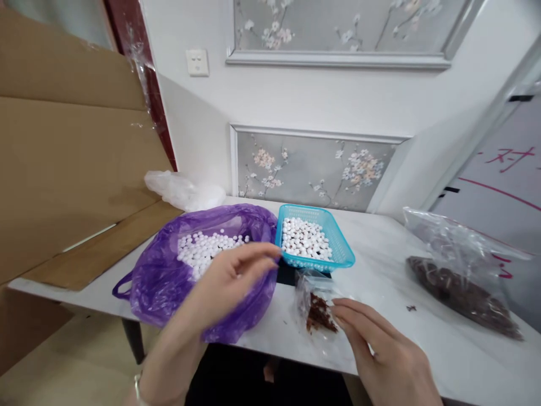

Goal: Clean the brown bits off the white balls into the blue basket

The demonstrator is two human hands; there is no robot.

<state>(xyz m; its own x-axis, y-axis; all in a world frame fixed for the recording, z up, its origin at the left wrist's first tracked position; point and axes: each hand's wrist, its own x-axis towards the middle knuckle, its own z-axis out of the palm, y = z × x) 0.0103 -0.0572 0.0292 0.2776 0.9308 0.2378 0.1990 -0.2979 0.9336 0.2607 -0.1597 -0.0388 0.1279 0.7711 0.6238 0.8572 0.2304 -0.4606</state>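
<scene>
- Lower centre: small bag (316, 311) of brown bits on the counter (376, 270); right hand (386, 347), fingers pinched on its right edge.
- Centre: left hand (232, 282) over the purple bag (164, 290), fingertips close together; cannot tell if they hold anything.
- Just right of it: blue basket (343, 251) of white balls (305, 238).
- Right edge: whiteboard (494, 194), red handwriting (512, 159), "对" readable.

On our flat white worktop (376, 248), the open purple plastic bag (156, 293) lies at nine o'clock, small round white balls (196, 254) inside. At twelve we have the rectangular blue plastic basket (343, 251), holding dark-marked white balls (306, 238); at six from it lies the small clear plastic bag (301, 294) of reddish-brown shreds (319, 316). The large clear plastic bag (456, 239) sits at three, crumpled translucent plastic (188, 192) at eleven.
</scene>
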